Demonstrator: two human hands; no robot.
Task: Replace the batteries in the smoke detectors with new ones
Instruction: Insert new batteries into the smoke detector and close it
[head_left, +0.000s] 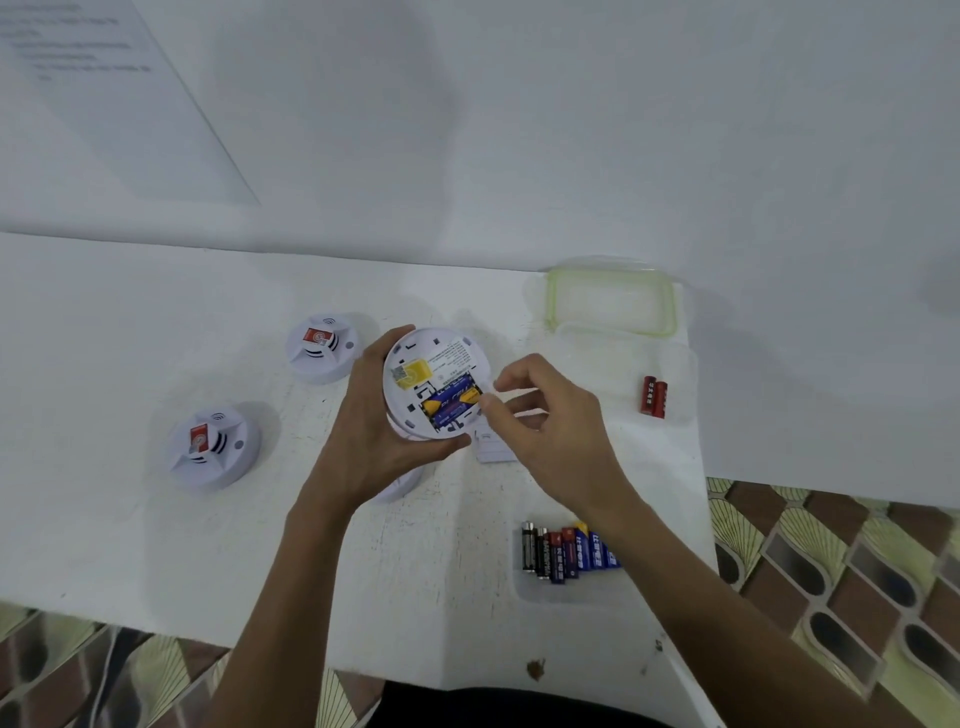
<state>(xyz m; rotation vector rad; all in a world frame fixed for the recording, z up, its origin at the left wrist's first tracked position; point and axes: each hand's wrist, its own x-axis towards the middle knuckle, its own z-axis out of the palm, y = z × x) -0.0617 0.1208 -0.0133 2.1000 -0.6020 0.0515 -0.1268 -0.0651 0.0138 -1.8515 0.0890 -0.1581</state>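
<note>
Fingers of the left hand (384, 415) wrap the upturned smoke detector (434, 384) above the white table (130, 519); the right hand (540, 410) pinches at its blue batteries (451, 401) — grip unclear. Two more detectors (213, 447) sit left — spare batteries (566, 551) near, red ones (654, 396) right.

White table (130, 545) — two smoke detectors (323, 347), loose batteries (566, 551), two red batteries (654, 396), green-rimmed lid (613, 299)
</note>
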